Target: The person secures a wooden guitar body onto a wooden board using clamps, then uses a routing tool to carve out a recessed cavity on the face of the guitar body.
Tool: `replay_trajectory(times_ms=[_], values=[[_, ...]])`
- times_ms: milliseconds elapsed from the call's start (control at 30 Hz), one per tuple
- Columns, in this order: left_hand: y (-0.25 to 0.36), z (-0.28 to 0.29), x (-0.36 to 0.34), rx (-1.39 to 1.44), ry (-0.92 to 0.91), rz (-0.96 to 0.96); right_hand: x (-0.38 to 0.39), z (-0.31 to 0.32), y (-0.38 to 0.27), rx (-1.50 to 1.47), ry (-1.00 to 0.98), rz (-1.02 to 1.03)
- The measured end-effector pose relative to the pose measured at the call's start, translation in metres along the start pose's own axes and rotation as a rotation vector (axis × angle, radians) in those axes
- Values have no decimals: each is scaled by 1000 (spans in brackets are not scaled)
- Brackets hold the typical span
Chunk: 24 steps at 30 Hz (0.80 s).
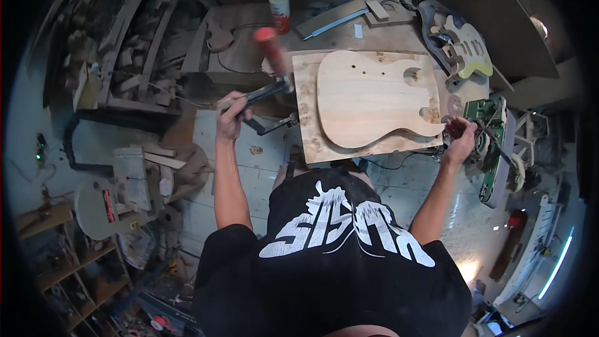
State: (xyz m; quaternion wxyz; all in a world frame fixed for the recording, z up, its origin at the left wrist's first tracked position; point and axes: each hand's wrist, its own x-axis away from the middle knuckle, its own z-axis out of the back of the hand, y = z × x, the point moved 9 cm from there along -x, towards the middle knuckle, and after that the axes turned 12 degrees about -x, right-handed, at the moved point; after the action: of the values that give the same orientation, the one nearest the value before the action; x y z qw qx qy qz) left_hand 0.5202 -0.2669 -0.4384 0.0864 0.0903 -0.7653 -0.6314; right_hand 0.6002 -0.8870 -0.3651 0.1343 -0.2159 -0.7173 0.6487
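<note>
My left hand (232, 115) is closed around the dark bar of a clamp (265, 92), left of the workpiece. The clamp's red handle (267, 36) points up and is smeared by motion. A pale wooden guitar body (374, 103) with small holes and two cutouts lies flat on a larger wooden board (306, 97). At the board's right edge is my right hand (460, 140), its fingers curled near the pointed tip of the body. What these fingers grip, if anything, I cannot make out. A dark rod slants down right beside them.
Behind the board stand a red-capped glue bottle (280, 9) and a blue straight tool (337, 23). Another guitar body (465, 47) leans at the far right, above a green machine (493, 143). Wood offcuts fill a rack (128, 43) at the left.
</note>
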Motion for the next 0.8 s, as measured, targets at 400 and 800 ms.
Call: replay_trajectory(times_ms=[400,800], values=[[-23,-63,-38,-92,-300,27,140,-196,-59,78,-594,108],[-50,-116,-49,-37,-368,93,196,-263,-48,167,-713,8]])
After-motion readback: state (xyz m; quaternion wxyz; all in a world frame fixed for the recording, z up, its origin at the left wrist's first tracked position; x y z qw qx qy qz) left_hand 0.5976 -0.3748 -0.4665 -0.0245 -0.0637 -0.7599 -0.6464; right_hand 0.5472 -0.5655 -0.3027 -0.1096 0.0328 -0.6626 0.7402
